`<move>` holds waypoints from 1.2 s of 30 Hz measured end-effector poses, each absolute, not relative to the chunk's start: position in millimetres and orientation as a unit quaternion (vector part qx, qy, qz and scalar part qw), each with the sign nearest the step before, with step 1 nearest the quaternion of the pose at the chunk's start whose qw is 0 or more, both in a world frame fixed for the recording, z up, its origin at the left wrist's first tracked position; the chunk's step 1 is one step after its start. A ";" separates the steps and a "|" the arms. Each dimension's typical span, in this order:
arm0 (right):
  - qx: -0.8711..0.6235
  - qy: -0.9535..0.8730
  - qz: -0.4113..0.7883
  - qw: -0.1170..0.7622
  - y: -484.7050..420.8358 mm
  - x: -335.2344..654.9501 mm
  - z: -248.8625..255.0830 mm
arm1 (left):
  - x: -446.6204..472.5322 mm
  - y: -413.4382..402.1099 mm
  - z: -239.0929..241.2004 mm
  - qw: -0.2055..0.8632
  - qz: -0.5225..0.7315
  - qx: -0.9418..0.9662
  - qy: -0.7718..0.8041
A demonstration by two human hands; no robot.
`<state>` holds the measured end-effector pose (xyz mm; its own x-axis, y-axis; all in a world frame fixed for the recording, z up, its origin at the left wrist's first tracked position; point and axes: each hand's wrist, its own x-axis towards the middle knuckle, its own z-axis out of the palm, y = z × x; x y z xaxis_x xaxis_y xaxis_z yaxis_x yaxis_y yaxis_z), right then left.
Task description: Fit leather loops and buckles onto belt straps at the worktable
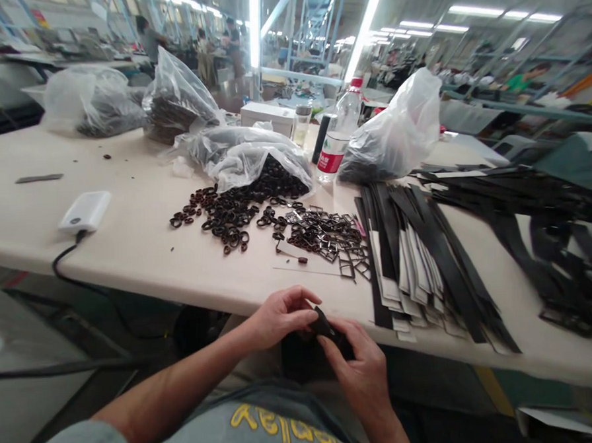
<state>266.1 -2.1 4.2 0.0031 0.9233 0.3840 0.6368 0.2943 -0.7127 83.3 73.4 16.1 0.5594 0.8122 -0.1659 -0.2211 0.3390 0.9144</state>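
Just off the table's front edge, in front of my body, both hands meet on a dark, bent piece that looks like a black strap [323,323]. My left hand [284,318] pinches its upper end between thumb and fingers. My right hand [360,358] is wrapped round the other side, thumb on top. The rest of the piece is hidden by my fingers. Beyond the hands lies a pile of dark metal buckle frames [329,234]. Small dark strap loops [229,218] are heaped to its left. Black straps with pale undersides [410,262] lie in a bundle to the right.
Clear plastic bags [243,151] of dark parts stand along the back, beside a red-capped bottle [338,136]. A white device [84,213] with a black cable [62,257] sits left. More black straps [549,234] cover the right side. People [151,40] are in the background.
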 end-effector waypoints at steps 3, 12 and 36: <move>-0.582 -0.678 0.161 0.418 -3.3 270.7 4.0 | 72.2 87.9 20.7 0.678 0.363 0.527 0.362; -0.599 -0.658 0.150 0.431 -5.9 277.2 -1.0 | 71.5 162.5 36.5 0.348 0.399 0.732 0.429; -0.633 -0.618 0.164 0.437 -9.9 287.0 -8.8 | 141.6 234.0 42.3 0.312 0.300 0.760 0.484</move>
